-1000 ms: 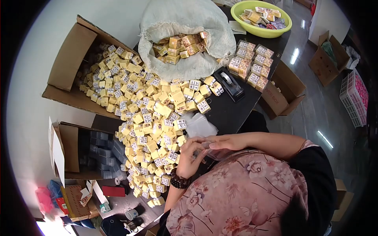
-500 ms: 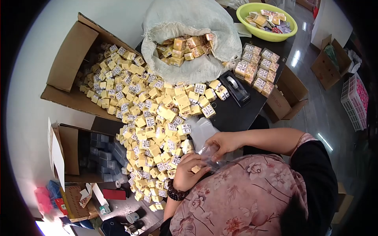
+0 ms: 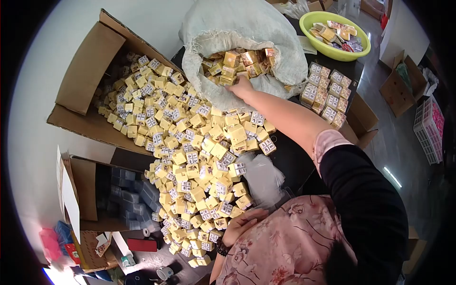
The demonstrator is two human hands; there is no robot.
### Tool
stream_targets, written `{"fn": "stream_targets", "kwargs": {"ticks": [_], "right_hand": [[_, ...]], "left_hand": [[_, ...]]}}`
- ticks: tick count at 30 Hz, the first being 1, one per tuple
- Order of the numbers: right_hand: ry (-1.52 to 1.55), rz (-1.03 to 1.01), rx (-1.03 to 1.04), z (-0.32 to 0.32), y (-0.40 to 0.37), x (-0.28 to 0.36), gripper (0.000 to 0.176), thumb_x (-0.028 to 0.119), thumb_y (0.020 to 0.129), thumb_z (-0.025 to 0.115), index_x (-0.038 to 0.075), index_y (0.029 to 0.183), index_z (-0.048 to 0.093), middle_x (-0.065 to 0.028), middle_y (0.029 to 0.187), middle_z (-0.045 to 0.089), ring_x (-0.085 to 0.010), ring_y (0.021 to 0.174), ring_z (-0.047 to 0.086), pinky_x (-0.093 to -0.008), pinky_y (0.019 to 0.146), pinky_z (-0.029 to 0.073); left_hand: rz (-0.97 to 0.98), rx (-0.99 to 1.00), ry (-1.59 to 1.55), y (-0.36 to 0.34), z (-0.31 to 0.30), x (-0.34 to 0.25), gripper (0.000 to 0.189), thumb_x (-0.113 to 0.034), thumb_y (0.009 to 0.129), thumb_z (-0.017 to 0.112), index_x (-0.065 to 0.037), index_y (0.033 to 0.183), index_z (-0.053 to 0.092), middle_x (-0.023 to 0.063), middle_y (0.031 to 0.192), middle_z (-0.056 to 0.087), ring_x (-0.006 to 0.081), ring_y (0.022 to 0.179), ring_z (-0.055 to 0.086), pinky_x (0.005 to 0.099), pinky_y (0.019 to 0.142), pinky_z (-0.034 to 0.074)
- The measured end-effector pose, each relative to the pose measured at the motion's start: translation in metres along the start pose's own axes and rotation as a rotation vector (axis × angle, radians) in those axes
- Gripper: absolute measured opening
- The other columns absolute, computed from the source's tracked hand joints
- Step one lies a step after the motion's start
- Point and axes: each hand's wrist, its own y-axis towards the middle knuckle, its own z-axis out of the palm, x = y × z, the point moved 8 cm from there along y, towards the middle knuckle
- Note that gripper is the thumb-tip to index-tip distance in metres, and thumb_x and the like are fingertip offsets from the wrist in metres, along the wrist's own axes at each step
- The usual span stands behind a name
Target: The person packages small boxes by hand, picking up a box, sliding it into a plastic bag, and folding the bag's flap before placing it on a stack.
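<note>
My right hand [image 3: 241, 87] reaches into the mouth of a big whitish woven sack [image 3: 199, 92], its fingers closed on a small yellow box [image 3: 226, 80] at the edge of the boxes inside. Low at the table's near edge, my left hand [image 3: 243, 224] lies with its fingers stretched out, partly hidden by the floral clothing. Just beyond it is a stack of clear plastic bags [image 3: 263, 178]. A large heap of small yellow boxes [image 3: 194, 166], some with printed white faces, spreads beside my left hand.
A tipped carton [image 3: 78, 121] spills boxes onto the dark table. Another carton [image 3: 86, 190] holds clear packages. Wrapped box blocks [image 3: 327, 92] stand right of the sack, below a yellow-green basin [image 3: 332, 51]. A red phone-like item [image 3: 142, 244] and a cup [image 3: 165, 272] lie lower left.
My right hand has left the clear plastic near my left hand and reached up into the sack. My left hand has lowered slightly, its fingers straighter. The whole view has shifted.
</note>
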Motion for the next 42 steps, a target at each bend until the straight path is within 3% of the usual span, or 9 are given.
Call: {"fn": "stream_targets", "kwargs": {"ticks": [4, 8, 12, 19, 21, 23, 28, 34, 42], "right_hand": [[0.205, 0.199, 0.054, 0.012, -0.005, -0.005, 0.068, 0.027, 0.064, 0.084, -0.001, 0.119, 0.053, -0.0182, 0.118, 0.063, -0.0300, 0.105, 0.062, -0.0359, 0.088, 0.049], [0.209, 0.049, -0.022, -0.022, -0.042, 0.029, 0.062, 0.021, 0.069, 0.081, -0.003, 0.117, 0.052, -0.0131, 0.103, 0.065, -0.0229, 0.091, 0.063, -0.0322, 0.081, 0.049], [0.560, -0.238, 0.309, -0.068, -0.112, 0.072, 0.046, 0.014, 0.079, 0.076, 0.000, 0.115, 0.051, -0.0058, 0.096, 0.063, -0.0133, 0.091, 0.059, -0.0276, 0.079, 0.048], [0.639, -0.107, 0.805, -0.128, -0.262, 0.086, 0.046, 0.001, 0.082, 0.071, 0.002, 0.118, 0.043, -0.0085, 0.117, 0.056, -0.0149, 0.110, 0.057, -0.0278, 0.083, 0.052], [0.674, -0.172, 0.767, -0.139, -0.276, 0.092, 0.044, 0.004, 0.085, 0.069, 0.003, 0.122, 0.045, -0.0061, 0.113, 0.056, -0.0122, 0.104, 0.058, -0.0269, 0.082, 0.051], [0.489, -0.045, 0.743, -0.147, -0.286, 0.085, 0.046, 0.002, 0.086, 0.064, 0.001, 0.128, 0.047, -0.0047, 0.114, 0.056, -0.0103, 0.105, 0.054, -0.0275, 0.091, 0.047], [0.089, -0.254, 0.836, -0.156, -0.312, 0.098, 0.047, 0.009, 0.093, 0.061, 0.005, 0.137, 0.044, -0.0066, 0.124, 0.054, -0.0115, 0.107, 0.053, -0.0294, 0.090, 0.048], [0.471, -0.255, 0.698, -0.154, -0.322, 0.086, 0.047, 0.000, 0.095, 0.052, 0.002, 0.140, 0.037, -0.0107, 0.135, 0.049, -0.0166, 0.127, 0.046, -0.0312, 0.103, 0.041], [0.518, -0.227, 0.625, -0.157, -0.334, 0.090, 0.041, 0.006, 0.099, 0.049, -0.001, 0.137, 0.039, -0.0110, 0.129, 0.054, -0.0153, 0.122, 0.051, -0.0297, 0.101, 0.042]], "left_hand": [[0.111, -0.091, 0.025, -0.011, -0.008, -0.030, 0.051, -0.001, 0.097, 0.048, 0.001, 0.145, 0.032, 0.0189, 0.130, 0.057, 0.0236, 0.122, 0.053, 0.0335, 0.106, 0.038], [0.368, -0.415, 0.113, -0.020, -0.023, -0.066, 0.055, 0.004, 0.092, 0.053, 0.002, 0.143, 0.034, 0.0199, 0.122, 0.062, 0.0259, 0.120, 0.056, 0.0371, 0.106, 0.038], [0.579, -0.515, 0.217, -0.013, -0.020, -0.095, 0.052, 0.003, 0.093, 0.054, 0.002, 0.142, 0.037, 0.0198, 0.120, 0.063, 0.0241, 0.116, 0.058, 0.0352, 0.102, 0.042], [0.604, -0.530, 0.432, 0.007, 0.025, -0.111, 0.051, -0.003, 0.095, 0.056, 0.002, 0.142, 0.036, 0.0142, 0.118, 0.065, 0.0156, 0.109, 0.060, 0.0264, 0.092, 0.046], [0.604, -0.507, 0.461, 0.009, 0.038, -0.110, 0.051, -0.004, 0.095, 0.056, 0.002, 0.142, 0.036, 0.0139, 0.118, 0.065, 0.0156, 0.109, 0.060, 0.0265, 0.092, 0.046], [0.599, -0.485, 0.502, 0.009, 0.049, -0.108, 0.050, -0.006, 0.096, 0.056, 0.003, 0.141, 0.037, 0.0138, 0.116, 0.066, 0.0164, 0.109, 0.060, 0.0291, 0.093, 0.046], [0.632, -0.450, 0.785, 0.008, 0.068, -0.103, 0.048, -0.001, 0.094, 0.054, 0.003, 0.140, 0.039, 0.0133, 0.112, 0.067, 0.0172, 0.105, 0.061, 0.0293, 0.091, 0.047], [0.568, -0.461, 0.933, 0.005, 0.084, -0.104, 0.046, 0.003, 0.093, 0.052, 0.002, 0.138, 0.042, 0.0148, 0.110, 0.068, 0.0215, 0.100, 0.066, 0.0314, 0.088, 0.049], [0.757, -0.432, 1.055, -0.003, 0.105, -0.114, 0.045, 0.004, 0.094, 0.049, 0.001, 0.138, 0.040, 0.0159, 0.106, 0.068, 0.0222, 0.093, 0.066, 0.0313, 0.083, 0.050]]}}
